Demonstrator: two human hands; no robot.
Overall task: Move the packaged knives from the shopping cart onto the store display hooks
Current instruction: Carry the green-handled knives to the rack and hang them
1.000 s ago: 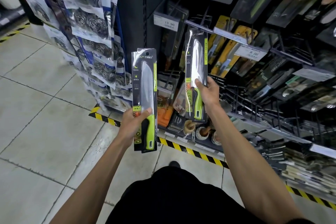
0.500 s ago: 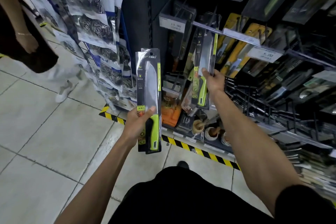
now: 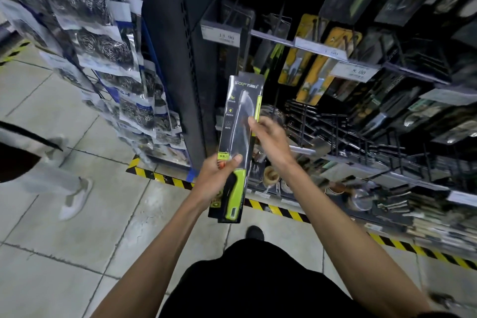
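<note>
A packaged knife [image 3: 240, 121], with a green handle and a black card, stands upright in front of the dark shelf post. My left hand [image 3: 219, 178] grips its lower part around the handle, thumb on the front. At the package's right edge, about halfway up, my right hand [image 3: 271, 137] pinches it with the thumb on the front and the fingers hidden behind. Another green-handled knife package [image 3: 275, 57] hangs on a display hook behind the price rail [image 3: 320, 50], partly hidden in the dark. The shopping cart is out of view.
Bagged steel scourers [image 3: 103, 41] hang on a rack at the left. A passer-by's leg and white shoe [image 3: 74, 199] cross the tiled floor. Yellow-black tape [image 3: 278, 210] marks the shelf base. More knives and utensils [image 3: 387, 116] fill the hooks and lower shelf at the right.
My right hand let go of the second knife package on the display hook and came back down to the package in my left hand. A passer-by moved further along at the left.
</note>
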